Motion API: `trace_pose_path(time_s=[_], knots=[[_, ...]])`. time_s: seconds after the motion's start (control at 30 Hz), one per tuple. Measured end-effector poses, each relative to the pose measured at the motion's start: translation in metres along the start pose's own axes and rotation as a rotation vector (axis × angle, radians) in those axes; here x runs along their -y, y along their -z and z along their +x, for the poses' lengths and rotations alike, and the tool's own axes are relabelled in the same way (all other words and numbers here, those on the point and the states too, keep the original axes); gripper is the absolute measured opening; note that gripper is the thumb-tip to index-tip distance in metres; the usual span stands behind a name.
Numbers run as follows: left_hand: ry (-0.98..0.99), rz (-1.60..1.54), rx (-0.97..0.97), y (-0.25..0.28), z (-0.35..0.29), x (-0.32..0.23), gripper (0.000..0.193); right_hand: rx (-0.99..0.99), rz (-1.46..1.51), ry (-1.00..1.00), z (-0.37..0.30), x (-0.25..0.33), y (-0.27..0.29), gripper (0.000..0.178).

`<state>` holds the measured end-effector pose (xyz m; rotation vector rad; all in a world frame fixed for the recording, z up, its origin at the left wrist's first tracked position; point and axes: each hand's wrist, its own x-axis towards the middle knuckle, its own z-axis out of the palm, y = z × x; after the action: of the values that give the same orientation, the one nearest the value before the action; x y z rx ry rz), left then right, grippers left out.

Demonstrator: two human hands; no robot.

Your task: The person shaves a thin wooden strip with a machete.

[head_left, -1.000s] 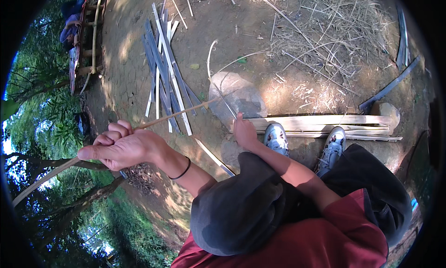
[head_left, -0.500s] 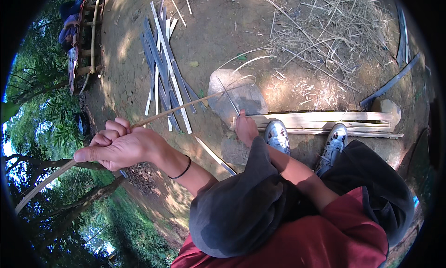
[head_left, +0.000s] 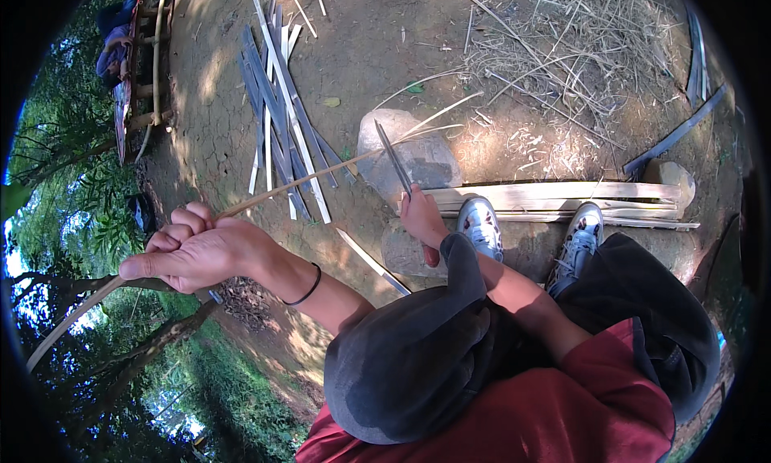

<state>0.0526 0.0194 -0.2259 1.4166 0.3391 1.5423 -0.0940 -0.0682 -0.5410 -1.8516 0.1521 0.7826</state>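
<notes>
Slanting from lower left to upper right, the thin strip (head_left: 305,180) runs through the clenched left hand (head_left: 189,250) and crosses the knife (head_left: 400,168) over the stone (head_left: 434,156). The right hand (head_left: 422,216) grips the knife, blade pointing up and slightly left.

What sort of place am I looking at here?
Probably an outdoor work spot beside trees: there is leafy greenery along the left, bare earth ground, and a tangled heap of thin shavings ahead.
</notes>
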Motion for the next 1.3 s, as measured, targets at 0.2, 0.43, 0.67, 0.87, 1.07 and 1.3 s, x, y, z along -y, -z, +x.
trace_pose_path(time_s=[0.2, 0.43, 0.67, 0.87, 1.07, 1.3], knots=[[-0.004, 0.008, 0.015, -0.002, -0.002, -0.004, 0.058, -0.045, -0.195, -0.081, 0.004, -0.009, -0.001, 0.033], [-0.021, 0.031, 0.059, 0.012, 0.011, 0.005, 0.057, -0.074, -0.098, 0.202, 0.008, 0.017, 0.039, 0.027], [-0.001, 0.067, 0.117, 0.012, 0.016, 0.002, 0.053, 0.055, -0.074, 0.412, 0.001, 0.125, 0.131, 0.024], [0.070, 0.039, 0.407, 0.006, 0.015, 0.003, 0.047, -0.123, 0.095, 0.644, -0.070, 0.179, 0.124, 0.023], [0.088, -0.012, 0.445, -0.003, 0.003, 0.000, 0.052, 0.080, 0.087, 0.580, -0.077, 0.191, 0.131, 0.023], [0.272, -0.278, 0.734, 0.005, 0.007, 0.003, 0.056, 0.112, 0.048, 0.442, -0.073, 0.176, 0.129, 0.022]])
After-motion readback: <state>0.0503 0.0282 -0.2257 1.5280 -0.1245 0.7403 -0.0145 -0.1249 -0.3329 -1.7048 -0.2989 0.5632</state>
